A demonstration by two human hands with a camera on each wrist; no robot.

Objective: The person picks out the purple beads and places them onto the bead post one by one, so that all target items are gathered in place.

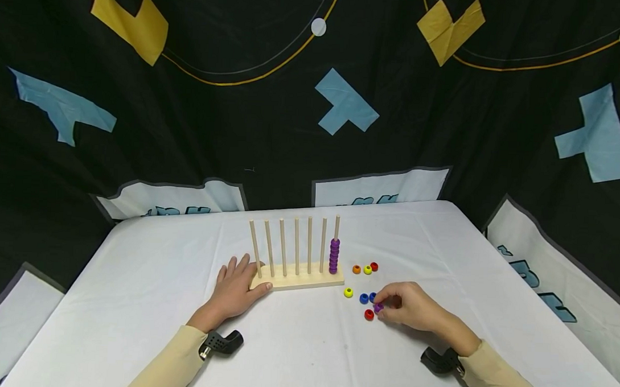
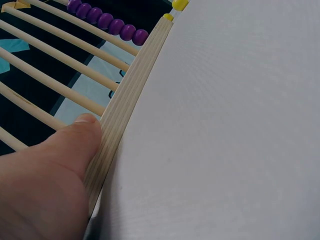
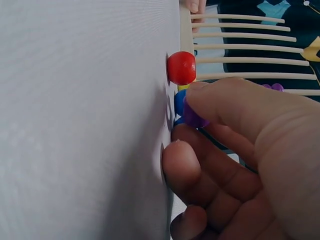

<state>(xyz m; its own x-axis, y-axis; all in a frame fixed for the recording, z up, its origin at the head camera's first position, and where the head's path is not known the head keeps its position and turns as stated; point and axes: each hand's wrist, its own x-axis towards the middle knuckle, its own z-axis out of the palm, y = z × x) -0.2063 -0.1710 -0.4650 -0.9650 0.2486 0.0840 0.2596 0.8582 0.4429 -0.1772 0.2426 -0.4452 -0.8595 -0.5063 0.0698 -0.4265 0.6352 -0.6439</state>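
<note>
A wooden bead stand [image 1: 302,280] with several upright pegs stands on the white table. Purple beads [image 1: 334,257] are stacked on its rightmost peg. My left hand [image 1: 237,290] lies at the left end of the base, fingers spread and straight; in the left wrist view the thumb [image 2: 82,132] rests on the base. My right hand [image 1: 411,305] pinches a purple bead [image 3: 194,114] between thumb and index finger, close to the tabletop. Next to it are a red bead [image 3: 181,68] and blue beads [image 1: 364,298]. The right hand's palm is hidden in the head view.
Right of the stand lie a yellow bead [image 1: 348,292], and farther back an orange bead [image 1: 356,269], another yellow bead [image 1: 368,269] and a red bead [image 1: 374,266]. A black curtain [image 1: 271,135] hangs behind the table [image 1: 294,352].
</note>
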